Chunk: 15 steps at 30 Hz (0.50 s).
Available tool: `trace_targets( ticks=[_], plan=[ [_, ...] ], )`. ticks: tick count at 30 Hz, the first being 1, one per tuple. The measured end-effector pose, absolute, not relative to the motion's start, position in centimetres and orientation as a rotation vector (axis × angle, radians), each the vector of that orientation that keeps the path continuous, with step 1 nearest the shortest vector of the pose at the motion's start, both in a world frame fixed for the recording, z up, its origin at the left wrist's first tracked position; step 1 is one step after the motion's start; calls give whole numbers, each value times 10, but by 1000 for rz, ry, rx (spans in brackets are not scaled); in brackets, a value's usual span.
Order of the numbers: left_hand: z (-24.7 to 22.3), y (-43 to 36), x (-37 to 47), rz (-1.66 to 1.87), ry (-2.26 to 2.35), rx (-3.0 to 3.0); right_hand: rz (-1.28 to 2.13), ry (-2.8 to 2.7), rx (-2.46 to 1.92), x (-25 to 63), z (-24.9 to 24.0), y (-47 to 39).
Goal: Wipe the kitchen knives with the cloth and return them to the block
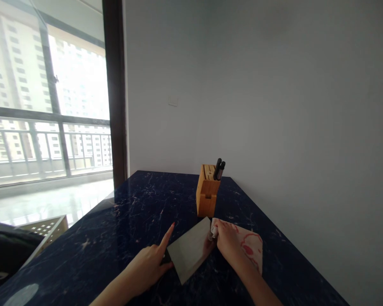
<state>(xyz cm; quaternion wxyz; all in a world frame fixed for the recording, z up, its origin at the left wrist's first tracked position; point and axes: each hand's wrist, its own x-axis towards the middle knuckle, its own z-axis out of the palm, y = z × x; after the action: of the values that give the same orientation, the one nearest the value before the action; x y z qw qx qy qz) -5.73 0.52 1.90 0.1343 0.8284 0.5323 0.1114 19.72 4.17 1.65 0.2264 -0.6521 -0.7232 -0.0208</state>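
A cleaver with a broad, shiny rectangular blade is tilted over the dark table. My left hand grips its black handle, mostly hidden by the fingers, with the index finger stretched out past the blade's near corner. At the blade's far right edge, my right hand clutches a white cloth with a red pattern. The bunched part of the cloth touches the blade, and the rest hangs to the right behind my forearm. The blade mirrors my right hand.
A wooden knife block with black-handled utensils stands just beyond the blade. The dark blue marbled table runs toward a grey wall. On the left are a chair with dark fabric on it and a large window.
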Motion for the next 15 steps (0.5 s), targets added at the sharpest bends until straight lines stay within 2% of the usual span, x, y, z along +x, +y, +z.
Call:
trace_targets(
  ticks=[4, 15],
  plan=[
    [18, 5, -58, 348, 1532, 2441, -57, -2023, -1864, 195, 23, 39],
    [15, 4, -50, 383, 1432, 2506, -137, -1899, -1662, 193, 21, 48]
  ],
)
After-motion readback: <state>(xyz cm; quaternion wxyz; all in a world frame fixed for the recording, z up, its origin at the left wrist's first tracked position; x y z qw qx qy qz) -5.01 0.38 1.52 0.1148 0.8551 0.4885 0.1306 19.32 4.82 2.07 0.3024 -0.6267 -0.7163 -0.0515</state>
